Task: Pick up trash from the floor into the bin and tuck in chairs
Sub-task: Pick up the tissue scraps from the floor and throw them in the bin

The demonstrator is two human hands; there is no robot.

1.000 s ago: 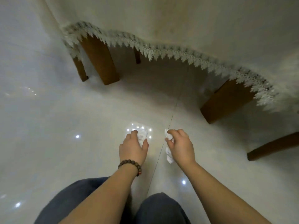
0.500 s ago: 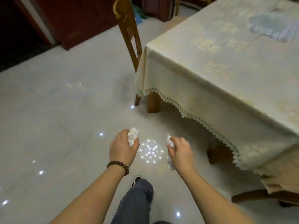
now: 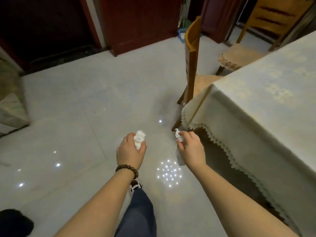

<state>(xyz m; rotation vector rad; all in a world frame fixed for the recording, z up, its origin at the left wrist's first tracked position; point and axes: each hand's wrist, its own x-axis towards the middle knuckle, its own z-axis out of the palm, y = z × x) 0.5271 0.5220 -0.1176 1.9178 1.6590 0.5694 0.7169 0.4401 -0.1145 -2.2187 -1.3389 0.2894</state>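
Note:
My left hand [image 3: 130,152], with a bead bracelet on the wrist, grips a crumpled white tissue [image 3: 139,138] above the shiny floor. My right hand [image 3: 190,147] pinches a second white tissue [image 3: 178,136], part of which hangs below the hand. A wooden chair [image 3: 192,57] stands at the table's near corner, its cushioned seat partly under the tablecloth. Another wooden chair [image 3: 261,28] stands farther back on the right, pulled away from the table. No bin is in view.
The table [image 3: 266,103] with a cream lace-edged cloth fills the right side. Dark red doors [image 3: 136,23] and a dark doorway line the back. A pale cabinet [image 3: 12,110] stands at the left edge, a black object [image 3: 14,223] at bottom left. My leg steps forward.
The view has risen from under the table to the room. Both hands have lifted from near the floor with their tissues, and I have moved leftward along the table's edge.

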